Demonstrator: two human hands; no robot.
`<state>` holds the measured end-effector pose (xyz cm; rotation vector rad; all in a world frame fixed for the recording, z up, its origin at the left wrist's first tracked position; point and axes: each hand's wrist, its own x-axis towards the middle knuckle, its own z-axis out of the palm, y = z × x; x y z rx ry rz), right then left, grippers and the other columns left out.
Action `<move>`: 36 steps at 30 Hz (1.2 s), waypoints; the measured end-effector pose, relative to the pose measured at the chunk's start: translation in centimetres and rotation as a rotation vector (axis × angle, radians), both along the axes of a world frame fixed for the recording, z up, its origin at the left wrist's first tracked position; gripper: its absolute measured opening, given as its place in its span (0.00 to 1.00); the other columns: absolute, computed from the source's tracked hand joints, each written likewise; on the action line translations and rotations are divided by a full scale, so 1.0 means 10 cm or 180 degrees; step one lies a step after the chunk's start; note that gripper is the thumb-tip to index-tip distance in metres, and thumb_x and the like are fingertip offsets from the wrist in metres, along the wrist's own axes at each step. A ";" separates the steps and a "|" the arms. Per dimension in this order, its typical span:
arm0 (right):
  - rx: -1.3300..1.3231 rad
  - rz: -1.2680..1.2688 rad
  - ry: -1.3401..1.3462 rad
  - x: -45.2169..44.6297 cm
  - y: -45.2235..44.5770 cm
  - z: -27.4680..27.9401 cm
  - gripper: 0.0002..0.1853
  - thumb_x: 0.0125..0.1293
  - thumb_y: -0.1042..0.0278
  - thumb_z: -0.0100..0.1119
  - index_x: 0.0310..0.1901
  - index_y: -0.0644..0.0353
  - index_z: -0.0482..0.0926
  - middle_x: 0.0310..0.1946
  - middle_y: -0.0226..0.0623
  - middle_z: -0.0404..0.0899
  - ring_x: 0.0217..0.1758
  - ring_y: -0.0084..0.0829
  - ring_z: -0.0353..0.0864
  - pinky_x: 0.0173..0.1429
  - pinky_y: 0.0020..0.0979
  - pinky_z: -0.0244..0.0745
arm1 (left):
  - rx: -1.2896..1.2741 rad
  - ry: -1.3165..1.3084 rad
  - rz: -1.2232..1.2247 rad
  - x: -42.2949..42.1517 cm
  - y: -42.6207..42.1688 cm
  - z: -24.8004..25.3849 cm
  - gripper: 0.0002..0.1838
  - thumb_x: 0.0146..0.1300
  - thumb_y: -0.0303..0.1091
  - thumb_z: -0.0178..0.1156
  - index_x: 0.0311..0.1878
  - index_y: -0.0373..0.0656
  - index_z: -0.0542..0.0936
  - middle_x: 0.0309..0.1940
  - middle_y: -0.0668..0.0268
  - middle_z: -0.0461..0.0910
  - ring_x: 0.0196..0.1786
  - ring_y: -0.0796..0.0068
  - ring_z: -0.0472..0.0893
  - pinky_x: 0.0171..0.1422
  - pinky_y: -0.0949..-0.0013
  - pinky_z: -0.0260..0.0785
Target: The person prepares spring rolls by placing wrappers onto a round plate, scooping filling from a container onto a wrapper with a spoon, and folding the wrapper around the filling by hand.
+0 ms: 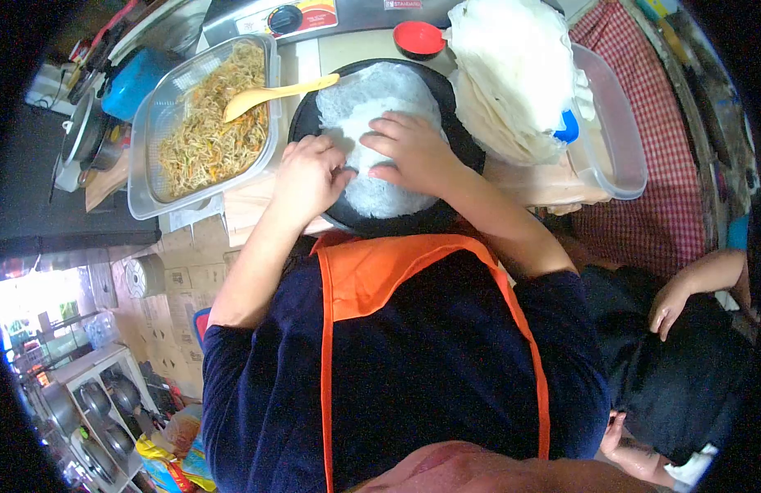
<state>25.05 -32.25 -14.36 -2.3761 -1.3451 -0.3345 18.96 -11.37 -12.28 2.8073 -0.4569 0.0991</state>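
Note:
Thin whitish wrapper sheets [389, 90] lie on a round black plate [463, 123]. My left hand [313, 168] is at the sheets' left edge, its fingers curled and pressed together; what they hold, if anything, is hidden. Across the middle of the sheets rests my right hand [409, 152], its fingers spread apart. To the left, a clear plastic container [140, 177] holds a noodle-like filling [204, 135] with orange bits. A yellow spoon [294, 89] rests on the filling, its handle reaching to the plate's edge.
At the right, a tall stack of pale wrappers [512, 74] stands by a clear tub [631, 164]. A small red dish [419, 39] sits behind the plate. Another person's hand [668, 308] is at the right, below a red checkered cloth [643, 123].

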 end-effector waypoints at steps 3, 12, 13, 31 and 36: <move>0.0172 0.0156 -0.0233 0.01 0.16 -0.02 0.19 0.49 0.52 0.64 0.41 0.52 0.81 0.45 0.38 0.76 0.51 0.41 0.74 0.55 0.43 0.68 | -0.0116 -0.0324 -0.0260 -0.03 0.05 -0.10 0.18 0.46 0.42 0.69 0.40 0.44 0.82 0.40 0.61 0.77 0.49 0.57 0.75 0.50 0.58 0.67; 0.0558 0.0065 0.0671 0.26 0.28 -0.16 0.09 0.48 0.60 0.65 0.29 0.54 0.80 0.39 0.33 0.77 0.45 0.36 0.74 0.47 0.39 0.68 | -0.0085 -0.0408 -0.0024 -0.07 0.07 -0.11 0.26 0.47 0.46 0.69 0.49 0.44 0.81 0.47 0.61 0.75 0.53 0.59 0.73 0.54 0.58 0.64; 0.0777 0.0037 0.0281 0.21 0.31 -0.15 0.07 0.48 0.62 0.64 0.28 0.54 0.80 0.38 0.32 0.78 0.44 0.36 0.75 0.47 0.39 0.68 | -0.0075 -0.0348 -0.0010 -0.06 0.07 -0.10 0.27 0.47 0.46 0.69 0.50 0.43 0.80 0.47 0.61 0.75 0.53 0.59 0.73 0.55 0.58 0.63; 0.2954 -0.1442 0.2130 0.62 0.25 0.06 0.13 0.63 0.62 0.53 0.36 0.66 0.77 0.33 0.42 0.78 0.38 0.34 0.77 0.46 0.34 0.71 | -0.0099 -0.0065 -0.0307 -0.03 0.03 -0.13 0.30 0.54 0.41 0.64 0.62 0.52 0.72 0.66 0.61 0.65 0.70 0.60 0.62 0.66 0.47 0.54; 0.2989 -0.1203 0.2314 0.68 0.15 0.39 0.10 0.66 0.63 0.54 0.42 0.59 0.76 0.34 0.26 0.75 0.37 0.19 0.70 0.42 0.24 0.66 | 0.0113 0.0267 -0.0390 -0.02 0.03 -0.12 0.29 0.56 0.37 0.61 0.64 0.54 0.71 0.70 0.65 0.60 0.73 0.65 0.58 0.69 0.43 0.49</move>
